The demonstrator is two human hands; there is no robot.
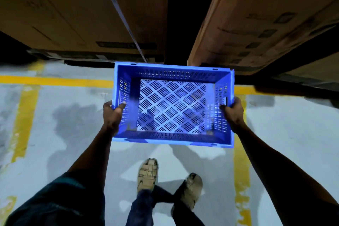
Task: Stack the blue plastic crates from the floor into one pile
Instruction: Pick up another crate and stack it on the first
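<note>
Both hands — left, right — grip blue crate ends; fingers hidden outside walls.

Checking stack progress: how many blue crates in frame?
1. The blue plastic crate is held off the floor, left hand and right hand gripping its short sides. No pile in view; others may be out of frame.

A blue plastic crate, empty with a slotted bottom, is held above the grey floor. The left hand grips its left wall, the right hand its right wall. Tall cardboard boxes stand beyond, behind yellow floor lines.
</note>
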